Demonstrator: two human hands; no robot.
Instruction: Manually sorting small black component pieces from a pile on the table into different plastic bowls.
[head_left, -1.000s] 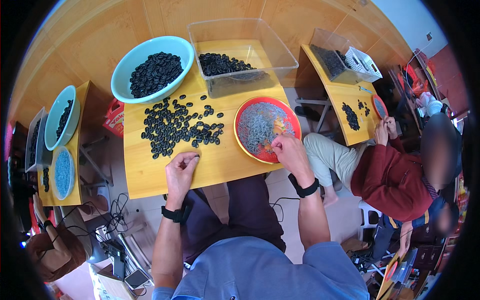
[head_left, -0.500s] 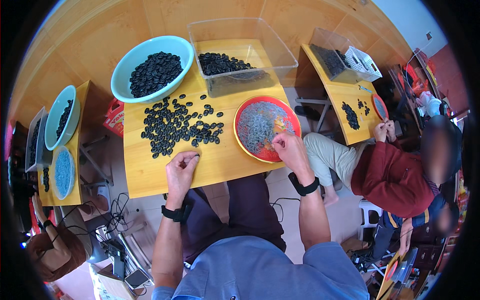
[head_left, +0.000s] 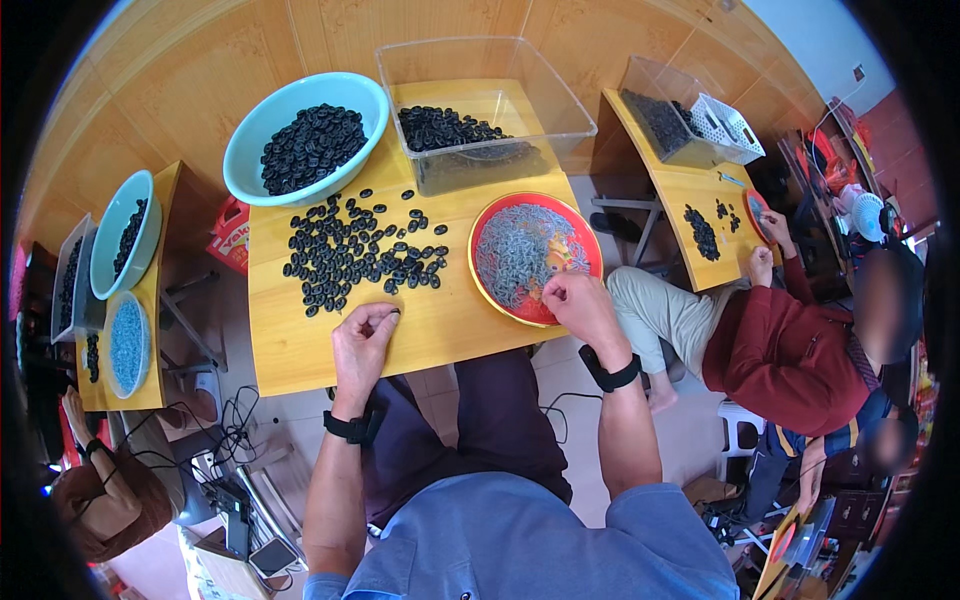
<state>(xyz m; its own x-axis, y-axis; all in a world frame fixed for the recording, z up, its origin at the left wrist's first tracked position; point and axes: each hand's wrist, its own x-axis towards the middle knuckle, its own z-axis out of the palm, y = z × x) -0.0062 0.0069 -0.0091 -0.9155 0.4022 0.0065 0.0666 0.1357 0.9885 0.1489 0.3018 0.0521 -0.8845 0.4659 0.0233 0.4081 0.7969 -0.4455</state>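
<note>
Near the front edge of the wooden table, my left hand [head_left: 361,343] pinches a small black oval piece [head_left: 396,312] between thumb and fingertips. My right hand [head_left: 581,304] hangs over the near right rim of a red plate [head_left: 592,234] with its fingers pressed together. Whatever may be in those fingers is too small to make out. A tangled heap of small grey, wiry pieces [head_left: 512,250] covers most of the plate. Left of it, many loose black oval pieces [head_left: 345,250] lie spread over the table [head_left: 440,325].
Behind the loose pieces stand a turquoise basin [head_left: 237,150] and a clear plastic bin [head_left: 555,105], both holding black pieces. A person in a dark red top [head_left: 775,350] works at a side table on the right. Another table [head_left: 150,345] with basins stands left.
My right hand has shifted very slightly at the plate's rim; my left hand stays in place. The person on the right has moved one hand onto their own small plate.
</note>
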